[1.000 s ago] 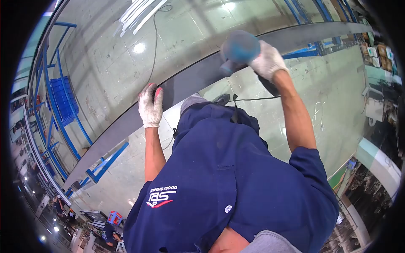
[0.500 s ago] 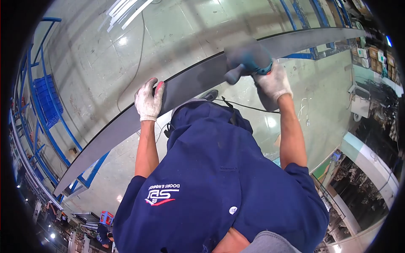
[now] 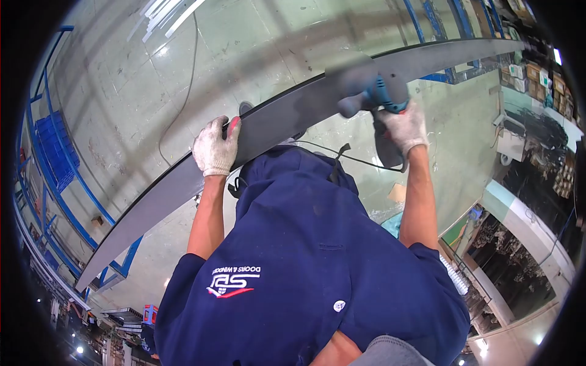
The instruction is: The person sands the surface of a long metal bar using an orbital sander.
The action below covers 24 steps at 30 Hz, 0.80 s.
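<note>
A long grey metal profile [image 3: 278,122] with a dark far edge crosses in front of my body, its ends bent by the lens. My left hand [image 3: 216,146], in a white glove with red on the thumb, is wrapped over it left of centre. Gloved too, my right hand [image 3: 406,126] grips the handle of a teal and black power tool that looks like a sander [image 3: 383,94]. Its head, blurred by motion, lies over the profile. A dark knob projects towards the left, and a black part hangs below the grip. My fingers partly hide the handle.
Blue metal racks [image 3: 125,256] stand under both ends of the profile. A blue crate [image 3: 56,149] is at the left. White strips [image 3: 162,15] lie on the floor, where a cable [image 3: 189,91] also runs. Cardboard boxes [image 3: 537,76] are stacked at the right.
The power tool and my right hand have shifted slightly right along the profile. My left hand keeps its hold. The whole view has shifted a little.
</note>
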Each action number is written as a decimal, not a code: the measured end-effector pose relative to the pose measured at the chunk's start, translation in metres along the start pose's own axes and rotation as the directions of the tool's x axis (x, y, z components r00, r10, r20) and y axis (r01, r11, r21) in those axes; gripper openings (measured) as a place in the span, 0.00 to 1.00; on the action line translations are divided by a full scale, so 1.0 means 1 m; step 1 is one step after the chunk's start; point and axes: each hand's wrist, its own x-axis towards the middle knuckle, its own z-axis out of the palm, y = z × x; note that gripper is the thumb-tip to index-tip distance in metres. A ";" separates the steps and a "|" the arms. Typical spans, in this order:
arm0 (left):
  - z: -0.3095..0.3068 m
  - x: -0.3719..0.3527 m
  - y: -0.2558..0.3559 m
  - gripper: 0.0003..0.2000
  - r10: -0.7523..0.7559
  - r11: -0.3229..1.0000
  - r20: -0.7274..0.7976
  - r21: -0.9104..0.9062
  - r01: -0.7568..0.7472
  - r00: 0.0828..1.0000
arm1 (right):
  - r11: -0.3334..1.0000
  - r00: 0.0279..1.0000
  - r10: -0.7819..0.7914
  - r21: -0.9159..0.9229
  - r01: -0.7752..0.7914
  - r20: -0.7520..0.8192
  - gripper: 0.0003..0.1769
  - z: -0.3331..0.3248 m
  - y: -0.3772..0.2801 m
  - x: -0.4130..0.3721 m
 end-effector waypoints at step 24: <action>-0.002 0.001 -0.001 0.22 0.003 1.000 0.039 -0.019 -0.002 0.999 | 0.961 0.987 -0.159 -0.225 0.160 0.021 0.23 0.070 -0.032 -0.058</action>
